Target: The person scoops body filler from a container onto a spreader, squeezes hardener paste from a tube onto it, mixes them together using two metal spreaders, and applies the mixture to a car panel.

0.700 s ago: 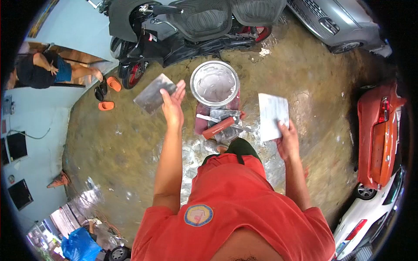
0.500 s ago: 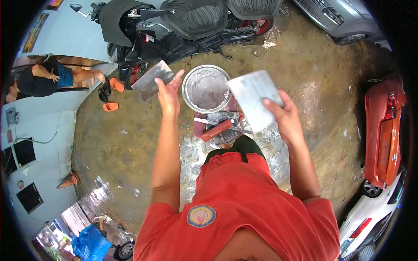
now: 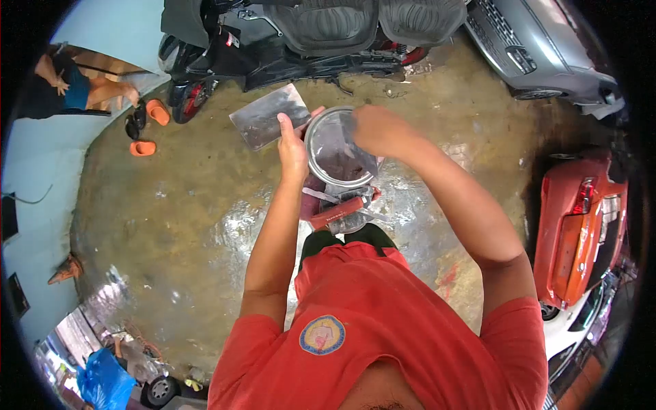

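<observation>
One shirt (image 3: 410, 321): red, soft cloth, creased across the front; neckline open at the throat. Sleeves (image 3: 514, 335): two, short, matching red, ending above the elbows. One badge (image 3: 322, 335), left chest: round, blue-and-yellow border, pale centre, pink motif; lettering too small to read. Lower garment (image 3: 370, 235): very dark, greenish black, showing below the shirt hem. Forearms bare. Left hand (image 3: 294, 147) and right hand (image 3: 383, 133): bare.

Mottled brown floor (image 3: 171, 239), glossy patches. Orange sandals (image 3: 158, 113) left of the left fingers (image 3: 317, 112); motorcycle (image 3: 287, 70) beyond them; red car (image 3: 572, 239) well right.
</observation>
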`<state>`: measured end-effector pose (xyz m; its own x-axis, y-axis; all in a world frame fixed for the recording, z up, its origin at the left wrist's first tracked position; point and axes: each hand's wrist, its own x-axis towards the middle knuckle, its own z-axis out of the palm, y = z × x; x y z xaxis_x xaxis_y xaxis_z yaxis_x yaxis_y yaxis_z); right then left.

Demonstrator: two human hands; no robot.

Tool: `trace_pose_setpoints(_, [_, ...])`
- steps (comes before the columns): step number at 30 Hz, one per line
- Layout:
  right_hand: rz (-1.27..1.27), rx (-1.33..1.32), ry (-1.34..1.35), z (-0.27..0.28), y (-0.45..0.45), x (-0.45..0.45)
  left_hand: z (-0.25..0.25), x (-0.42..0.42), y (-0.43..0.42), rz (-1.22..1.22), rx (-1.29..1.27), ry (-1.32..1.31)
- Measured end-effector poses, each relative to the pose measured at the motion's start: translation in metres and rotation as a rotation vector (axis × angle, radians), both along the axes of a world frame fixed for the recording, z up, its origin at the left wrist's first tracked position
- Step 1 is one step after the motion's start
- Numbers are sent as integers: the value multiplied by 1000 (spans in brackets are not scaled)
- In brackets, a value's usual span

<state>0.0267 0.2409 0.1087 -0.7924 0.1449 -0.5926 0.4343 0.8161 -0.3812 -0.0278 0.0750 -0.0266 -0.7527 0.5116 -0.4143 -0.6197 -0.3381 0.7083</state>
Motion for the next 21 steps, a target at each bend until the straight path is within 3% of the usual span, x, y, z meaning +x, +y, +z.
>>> trace_pose_setpoints(12, [-185, 93, -330, -9, -50, -34, 3, 1, -1, -63, -84, 93])
trace_pose_setpoints(17, [-37, 277, -232, -74, -51, -29, -2, 1, 0, -33, -109, 117])
trace_pose_setpoints(21, [-55, 325, -247, -75, -62, -36, -4, 2, 0, -13, -77, 149])
